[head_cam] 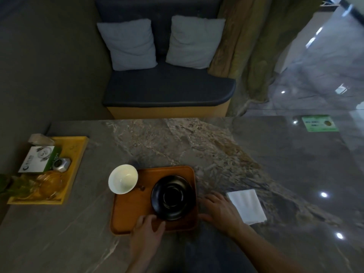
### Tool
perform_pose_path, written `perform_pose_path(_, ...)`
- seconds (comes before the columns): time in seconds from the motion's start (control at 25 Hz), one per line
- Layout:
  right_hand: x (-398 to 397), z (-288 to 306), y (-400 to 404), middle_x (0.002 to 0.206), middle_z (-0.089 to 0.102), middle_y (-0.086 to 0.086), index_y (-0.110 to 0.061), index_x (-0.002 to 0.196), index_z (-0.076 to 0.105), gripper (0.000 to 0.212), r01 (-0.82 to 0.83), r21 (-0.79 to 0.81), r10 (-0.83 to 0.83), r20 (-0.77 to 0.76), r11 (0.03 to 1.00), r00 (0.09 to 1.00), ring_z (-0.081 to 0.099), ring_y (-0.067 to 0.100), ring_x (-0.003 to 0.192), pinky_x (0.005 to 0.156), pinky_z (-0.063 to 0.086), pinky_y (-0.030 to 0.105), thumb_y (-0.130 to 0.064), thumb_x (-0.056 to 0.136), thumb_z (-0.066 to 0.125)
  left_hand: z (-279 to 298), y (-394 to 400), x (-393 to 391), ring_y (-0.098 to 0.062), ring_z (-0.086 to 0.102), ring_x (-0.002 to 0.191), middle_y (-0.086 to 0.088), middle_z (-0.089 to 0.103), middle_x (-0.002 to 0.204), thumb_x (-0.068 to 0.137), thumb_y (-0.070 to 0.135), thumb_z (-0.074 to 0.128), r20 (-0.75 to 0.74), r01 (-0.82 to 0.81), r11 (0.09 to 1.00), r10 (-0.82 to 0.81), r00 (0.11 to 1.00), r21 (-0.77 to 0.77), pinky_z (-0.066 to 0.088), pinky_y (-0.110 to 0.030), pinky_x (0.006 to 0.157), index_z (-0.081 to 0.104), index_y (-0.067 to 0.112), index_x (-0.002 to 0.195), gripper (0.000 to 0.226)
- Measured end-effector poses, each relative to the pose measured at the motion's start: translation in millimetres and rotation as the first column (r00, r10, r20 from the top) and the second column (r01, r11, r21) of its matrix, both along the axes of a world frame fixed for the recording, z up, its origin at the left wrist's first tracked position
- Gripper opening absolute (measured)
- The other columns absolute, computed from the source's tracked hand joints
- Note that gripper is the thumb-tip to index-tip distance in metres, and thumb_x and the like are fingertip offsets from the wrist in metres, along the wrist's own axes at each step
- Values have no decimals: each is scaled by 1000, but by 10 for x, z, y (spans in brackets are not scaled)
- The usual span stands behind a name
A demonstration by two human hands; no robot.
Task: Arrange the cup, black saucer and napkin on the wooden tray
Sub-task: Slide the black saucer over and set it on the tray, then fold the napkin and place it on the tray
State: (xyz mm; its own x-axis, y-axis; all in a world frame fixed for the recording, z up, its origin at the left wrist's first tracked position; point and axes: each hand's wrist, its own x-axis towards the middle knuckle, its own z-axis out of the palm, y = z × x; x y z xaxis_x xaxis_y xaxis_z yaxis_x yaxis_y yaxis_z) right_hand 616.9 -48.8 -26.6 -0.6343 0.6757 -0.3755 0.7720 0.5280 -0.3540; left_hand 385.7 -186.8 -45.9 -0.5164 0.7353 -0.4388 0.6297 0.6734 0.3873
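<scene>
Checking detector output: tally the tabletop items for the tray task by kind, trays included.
Wooden tray: 1
Yellow tray: 1
Black saucer: 1
White cup: 1
White napkin: 1
Total: 5
The smaller items on the yellow tray are too dim to count.

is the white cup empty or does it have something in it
Empty. The white cup stands upright at the far left corner of the wooden tray, and its inside shows only bare pale surface, with no liquid visible.
</scene>
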Motion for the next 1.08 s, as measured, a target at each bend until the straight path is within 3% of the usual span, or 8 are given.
perform_pose_path(0.08,195,62,66,135,55,-1,-29,131,51,44,-14,20,14,8,1000,1000,45,21,127,101,37,37,-51,93,46,57,2,182,-16,59,99,6,56,107,84,49,66,65,26,999,-29,997,46,50,-36,84,61,33,97,21)
perform_pose_path(0.16,401,113,142,127,60,-1,-27,122,56,38,-14,22,13,19,1000,1000,51,20,118,96,40,36,-50,95,42,99,98,391,-14,61,94,9,57,98,83,46,68,107,92,992,-101,989,82,51,-35,81,61,34,88,16)
perform_pose_path(0.36,943,145,398,132,59,-1,-27,127,57,39,-2,24,1,61,1000,998,49,18,123,104,38,38,-47,95,44,166,644,904,-4,54,93,15,52,99,79,59,63,140,369,925,-379,915,93,48,-29,82,59,36,100,32)
perform_pose_path(0.52,1332,116,590,143,49,-1,-32,138,44,53,28,14,-30,125,999,992,41,21,131,106,35,42,-49,90,55,198,1144,1231,-10,54,105,11,57,109,72,67,59,76,525,851,-526,847,25,47,-36,88,58,37,108,48)
perform_pose_path(0.72,1517,69,828,149,38,1,-32,143,34,73,-20,-5,21,189,1000,982,35,25,134,108,33,47,-47,81,68,222,1584,1620,-17,51,109,6,55,114,64,65,66,41,577,809,-576,816,-113,42,-37,83,51,39,111,56)
perform_pose_path(0.84,1535,52,933,150,34,2,-30,144,34,78,-77,-16,79,241,997,967,33,26,133,107,33,48,-48,77,72,176,1709,1737,-21,47,116,3,51,122,64,57,74,26,584,793,-589,808,-172,42,-40,91,46,35,123,69)
perform_pose_path(1.08,1510,-27,950,149,34,5,-28,144,33,76,-85,-21,88,266,996,960,32,28,133,109,31,49,-42,80,72,83,1755,1851,-22,46,113,1,49,118,70,44,76,11,555,812,-563,826,-182,39,-37,87,48,32,112,53)
